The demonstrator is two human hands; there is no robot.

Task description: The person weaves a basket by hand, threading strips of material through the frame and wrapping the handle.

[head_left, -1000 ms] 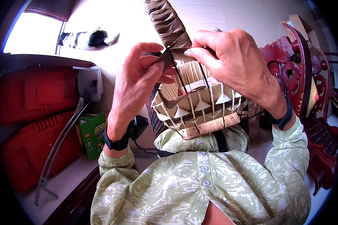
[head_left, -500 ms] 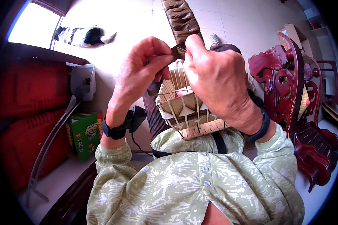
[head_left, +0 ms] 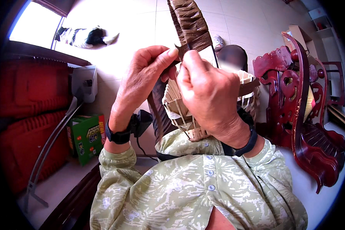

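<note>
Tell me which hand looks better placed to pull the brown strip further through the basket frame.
Probably the right hand: its fingertips pinch the brown strip right above the basket frame. The left hand only steadies the strip's edge from the side.

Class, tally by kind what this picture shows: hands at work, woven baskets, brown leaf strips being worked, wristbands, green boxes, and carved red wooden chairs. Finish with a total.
Hands: 2, left hand and right hand
Woven basket: 1
Brown leaf strip: 1
Wristbands: 2, left wristband and right wristband
Green box: 1
Carved red chair: 1
Total: 8
</note>
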